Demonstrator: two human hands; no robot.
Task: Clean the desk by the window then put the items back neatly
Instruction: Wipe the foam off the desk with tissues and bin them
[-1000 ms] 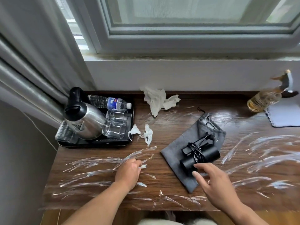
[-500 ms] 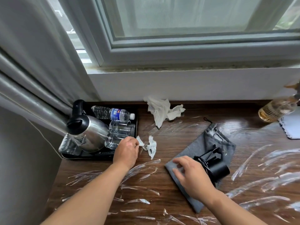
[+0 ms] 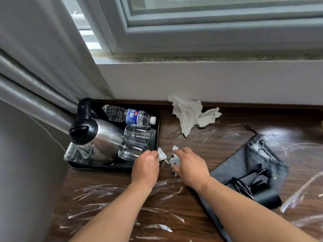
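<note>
The dark wooden desk (image 3: 218,142) under the window is smeared with white streaks. Small torn tissue scraps (image 3: 174,160) lie just right of the black tray. My left hand (image 3: 146,165) pinches one white scrap (image 3: 161,154) at the tray's corner. My right hand (image 3: 187,163) closes its fingers over the other scraps beside it. A larger crumpled tissue (image 3: 189,114) lies against the wall at the back.
The black tray (image 3: 156,135) at the left holds a steel kettle (image 3: 99,137), a water bottle (image 3: 129,115) lying down and glasses (image 3: 138,133). A grey pouch (image 3: 251,161) with a black device and cable (image 3: 257,187) on it lies at the right. Curtains hang at the left.
My right hand left the grey pouch and moved left onto the tissue scraps. My left hand stayed by the tray corner and pinched a scrap. The camera moved closer.
</note>
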